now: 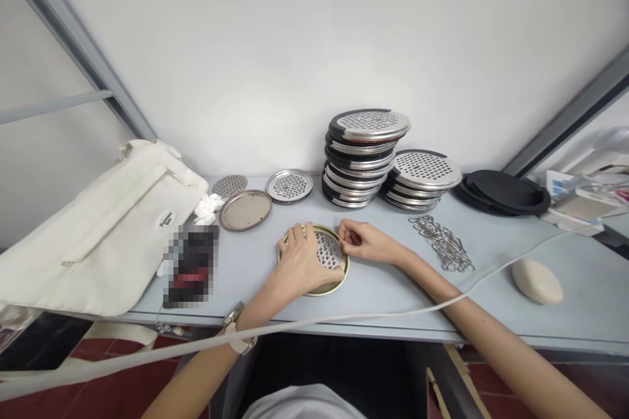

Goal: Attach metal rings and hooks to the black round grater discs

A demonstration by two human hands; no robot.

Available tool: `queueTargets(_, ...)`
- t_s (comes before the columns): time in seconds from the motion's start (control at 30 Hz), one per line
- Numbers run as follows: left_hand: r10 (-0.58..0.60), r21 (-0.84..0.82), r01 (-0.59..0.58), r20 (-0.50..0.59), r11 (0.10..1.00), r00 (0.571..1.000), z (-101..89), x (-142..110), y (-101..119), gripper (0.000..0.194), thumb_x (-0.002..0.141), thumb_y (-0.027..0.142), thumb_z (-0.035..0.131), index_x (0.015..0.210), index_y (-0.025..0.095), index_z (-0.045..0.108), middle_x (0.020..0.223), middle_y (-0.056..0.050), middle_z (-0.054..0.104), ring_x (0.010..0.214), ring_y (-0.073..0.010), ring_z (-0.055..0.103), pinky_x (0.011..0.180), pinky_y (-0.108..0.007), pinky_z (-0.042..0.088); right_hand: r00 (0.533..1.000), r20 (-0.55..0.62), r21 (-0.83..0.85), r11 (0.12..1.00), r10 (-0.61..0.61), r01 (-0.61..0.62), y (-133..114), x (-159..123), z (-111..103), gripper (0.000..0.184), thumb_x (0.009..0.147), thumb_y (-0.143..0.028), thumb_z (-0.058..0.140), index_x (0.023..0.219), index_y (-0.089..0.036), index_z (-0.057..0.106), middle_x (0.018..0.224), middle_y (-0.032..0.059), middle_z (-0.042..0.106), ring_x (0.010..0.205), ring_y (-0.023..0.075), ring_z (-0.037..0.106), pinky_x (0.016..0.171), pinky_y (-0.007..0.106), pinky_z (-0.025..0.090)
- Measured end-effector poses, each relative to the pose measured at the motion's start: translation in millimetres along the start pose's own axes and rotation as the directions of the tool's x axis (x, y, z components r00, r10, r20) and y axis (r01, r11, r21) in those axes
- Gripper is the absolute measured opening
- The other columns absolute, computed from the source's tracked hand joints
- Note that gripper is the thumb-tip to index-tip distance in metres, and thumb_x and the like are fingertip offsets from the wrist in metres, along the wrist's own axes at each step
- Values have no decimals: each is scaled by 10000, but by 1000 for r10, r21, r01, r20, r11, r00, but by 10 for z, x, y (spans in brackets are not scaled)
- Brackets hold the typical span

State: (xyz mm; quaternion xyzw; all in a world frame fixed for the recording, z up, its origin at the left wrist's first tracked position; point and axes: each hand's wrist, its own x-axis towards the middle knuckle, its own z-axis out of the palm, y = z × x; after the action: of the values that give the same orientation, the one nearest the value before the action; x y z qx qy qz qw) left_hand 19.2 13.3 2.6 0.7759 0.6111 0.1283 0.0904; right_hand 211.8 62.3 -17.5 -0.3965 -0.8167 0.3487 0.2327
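Observation:
A round gold-rimmed metal tin lies flat on the desk in front of me. Inside it is a perforated metal grater disc. My left hand spans the tin from above, fingers over its far left rim and thumb at the near right, gripping it. At the tin's right rim my right hand is closed, thumb and fingertips pinched together. Whatever those fingertips may hold is hidden. To the right of that hand lies a heap of small metal rings or clips.
Behind stand a tall stack of grater discs and a shorter stack. Black round lids and a beige rounded object are at right. Left are loose discs and a cream bag. A white cable crosses in front.

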Motion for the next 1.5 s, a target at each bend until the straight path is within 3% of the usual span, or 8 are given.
queueTargets(0.2, 9, 93, -8, -13, 996, 1000, 94, 6, 2, 927, 488, 562, 668, 1222, 116, 318, 1225, -198, 406, 1148, -372, 363, 890, -482, 315, 1000, 2, -32, 999, 2, -2, -9, 1, -6, 72, 756, -220, 527, 781, -186, 469, 607, -58, 464, 550, 78, 413, 528, 199, 340)
queueTargets(0.33, 21, 98, -20, -5, 995, 1000, 81, 17, -6, 876, 514, 544, 657, 1207, 118, 332, 1234, -201, 396, 1150, -371, 360, 884, -480, 318, 1000, 7, -38, 999, 1, 0, -6, 3, -7, 77, 755, -214, 526, 785, -188, 460, 611, -60, 466, 553, 79, 416, 530, 200, 341)
queueTargets(0.6, 56, -8, -56, 105, 998, 993, -24, 57, -64, 828, 535, 576, 661, 1188, 166, 357, 1204, -157, 407, 1143, -334, 380, 896, -460, 311, 1000, 7, -36, 999, 10, -10, -31, -11, -12, 88, 749, -216, 526, 777, -193, 446, 605, -59, 458, 551, 85, 414, 528, 208, 341)
queueTargets(1.17, 12, -107, 1, 125, 994, 992, 12, 21, -138, 983, 579, 665, 627, 1345, 162, 273, 1387, -208, 263, 1321, -353, 197, 1014, -526, 200, 1000, -6, -41, 999, 8, -8, -43, -4, -3, 70, 754, -216, 506, 778, -194, 444, 609, -61, 445, 548, 85, 396, 540, 213, 339)
queueTargets(1.27, 38, -178, -11, 151, 984, 988, -68, 11, -222, 978, 593, 687, 611, 1352, 175, 267, 1373, -183, 306, 1315, -335, 234, 1028, -488, 223, 1000, -3, -41, 999, 7, -7, -38, -5, -2, 61, 759, -218, 501, 780, -195, 449, 611, -59, 446, 548, 85, 398, 539, 214, 339)
queueTargets(1.4, 126, -274, -69, 195, 959, 973, -269, -24, -342, 823, 685, 611, 600, 1343, 224, 292, 1334, -127, 390, 1278, -288, 327, 1042, -431, 249, 1000, -4, -43, 999, 13, -13, -38, -6, -3, 64, 746, -202, 505, 784, -195, 455, 607, -58, 458, 544, 86, 407, 536, 213, 341)
queueTargets(1.5, 216, -294, -144, 229, 945, 949, -371, -48, -398, 886, 621, 535, 697, 1357, 267, 282, 1353, -102, 386, 1286, -292, 326, 1056, -430, 242, 1000, -3, -47, 999, 14, -14, -41, -6, -7, 62, 747, -203, 506, 784, -196, 457, 606, -57, 465, 542, 87, 412, 538, 215, 343)
